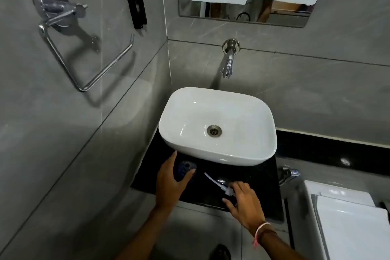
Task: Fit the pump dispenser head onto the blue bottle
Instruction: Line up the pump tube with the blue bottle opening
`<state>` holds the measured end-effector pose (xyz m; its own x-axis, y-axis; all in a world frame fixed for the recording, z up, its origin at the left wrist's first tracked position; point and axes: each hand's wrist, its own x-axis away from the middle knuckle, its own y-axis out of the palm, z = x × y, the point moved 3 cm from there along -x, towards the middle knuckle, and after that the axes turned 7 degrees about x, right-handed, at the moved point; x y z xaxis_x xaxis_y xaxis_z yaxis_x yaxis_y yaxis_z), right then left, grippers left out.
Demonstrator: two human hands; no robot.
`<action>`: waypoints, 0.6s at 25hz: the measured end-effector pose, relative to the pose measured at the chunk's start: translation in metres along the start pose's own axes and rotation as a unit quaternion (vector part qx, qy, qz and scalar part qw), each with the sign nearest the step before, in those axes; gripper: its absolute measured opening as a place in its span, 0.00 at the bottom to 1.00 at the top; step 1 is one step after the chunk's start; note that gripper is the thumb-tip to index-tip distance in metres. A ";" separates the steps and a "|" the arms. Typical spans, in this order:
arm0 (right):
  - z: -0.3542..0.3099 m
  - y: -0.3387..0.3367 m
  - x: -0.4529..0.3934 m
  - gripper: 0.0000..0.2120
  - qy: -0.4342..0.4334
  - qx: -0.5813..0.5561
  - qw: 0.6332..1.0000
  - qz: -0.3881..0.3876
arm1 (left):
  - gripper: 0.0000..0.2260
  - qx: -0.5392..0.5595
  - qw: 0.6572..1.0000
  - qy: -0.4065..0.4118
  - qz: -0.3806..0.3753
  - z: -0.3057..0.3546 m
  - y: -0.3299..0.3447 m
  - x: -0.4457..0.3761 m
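The right hand [244, 205] closes its fingers [232, 186] on the pump dispenser head [229, 190], its white tube slanting up-left over the black tabletop [253, 177]. Just left, the left hand [168, 183] wraps the upright blue bottle [185, 168], thumb touching its shoulder, open neck between the fingers. Behind sits the white sink [219, 154]

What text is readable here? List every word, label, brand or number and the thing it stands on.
None can be read.
Blue bottle, held by the left hand: no label shows from above.
Pump head, under the right hand: no marking shows.
Sink, tap, towel ring: no brand mark visible.
Mirror: its reflection is too blurred to show any writing.
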<state>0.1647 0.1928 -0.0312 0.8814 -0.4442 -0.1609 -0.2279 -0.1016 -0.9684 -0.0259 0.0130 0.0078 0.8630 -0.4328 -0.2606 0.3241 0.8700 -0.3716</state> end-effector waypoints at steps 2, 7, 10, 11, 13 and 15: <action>0.004 0.002 -0.002 0.17 0.061 -0.062 0.996 -0.023 | 0.37 0.041 0.997 -0.061 -0.009 -0.005 0.008 0.002; -0.005 -0.027 -0.014 0.11 0.097 -0.271 0.957 0.021 | 0.27 0.050 0.994 -0.094 0.030 -0.014 0.022 0.005; -0.015 -0.064 -0.025 0.10 0.089 -0.332 0.937 0.066 | 0.26 0.035 0.994 -0.090 0.050 -0.013 0.024 0.010; -0.017 -0.074 -0.029 0.10 0.081 -0.334 0.936 0.074 | 0.27 0.026 0.995 -0.082 0.044 -0.013 0.025 0.011; -0.020 -0.088 -0.037 0.10 0.057 -0.335 0.937 0.078 | 0.30 -0.020 0.998 -0.061 0.022 -0.017 0.026 0.011; -0.022 -0.096 -0.046 0.09 0.032 -0.330 0.941 0.070 | 0.32 -0.093 0.995 -0.026 0.004 -0.023 0.027 0.011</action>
<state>0.1371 0.2030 0.0734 0.8022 -0.5444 -0.2452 -0.5652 -0.5598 -0.6060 -0.0167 0.0263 -0.0258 0.8859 -0.4089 -0.2189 0.2440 0.8122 -0.5298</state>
